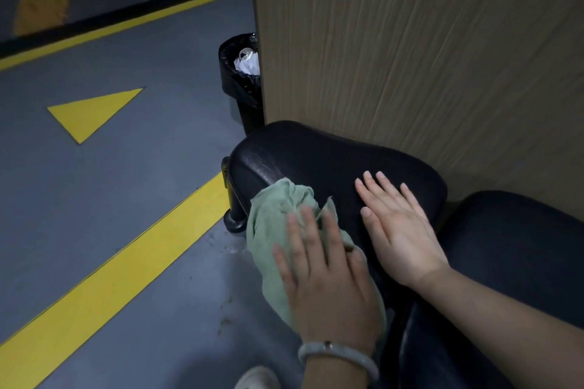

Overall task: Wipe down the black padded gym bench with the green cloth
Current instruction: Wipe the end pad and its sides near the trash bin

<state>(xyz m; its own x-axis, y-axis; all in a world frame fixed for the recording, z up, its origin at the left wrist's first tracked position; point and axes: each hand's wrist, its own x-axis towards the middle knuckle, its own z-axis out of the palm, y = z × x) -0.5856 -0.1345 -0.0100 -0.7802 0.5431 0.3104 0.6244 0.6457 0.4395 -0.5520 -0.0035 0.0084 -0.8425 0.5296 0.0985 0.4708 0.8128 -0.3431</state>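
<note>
While the left hand (319, 275) is laid flat on the green cloth (278, 224), fingers straight and slightly spread, the cloth is pressed against the left side edge of the black padded gym bench (316, 161) — nothing is gripped, only pushed. A pale bangle (338, 357) is worn at that wrist. The right hand (398, 224) is rested palm-down on the top of the same pad, fingers extended and close together, forearm entering from the lower right. The bench is set against a wood-grain panel (426, 41) — a black-lined waste bin (243, 73) is seen behind its corner, on grey floor (126, 199) with yellow markings.
</note>
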